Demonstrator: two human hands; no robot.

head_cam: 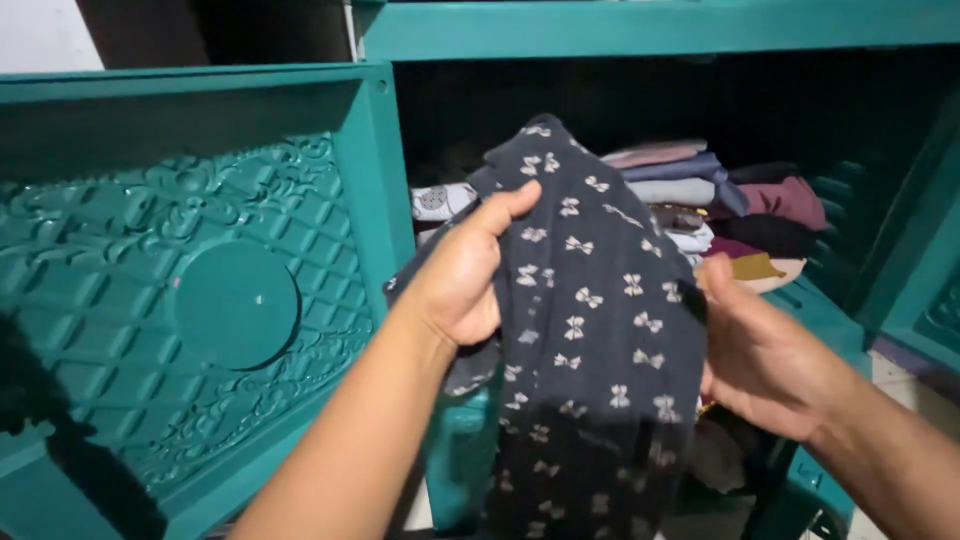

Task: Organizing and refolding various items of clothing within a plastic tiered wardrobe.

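A dark navy cloth garment with small white bow prints [590, 330] hangs at picture centre, gripped by the left hand [462, 275] at its 9 o'clock edge and the right hand [765, 355] at 3 o'clock. Behind it, at 1 o'clock, a stack of folded clothes [700, 200] fills the teal plastic cabinet's shelf [650, 30]; the cabinet's embossed open door [190, 290] stands at 9 o'clock.
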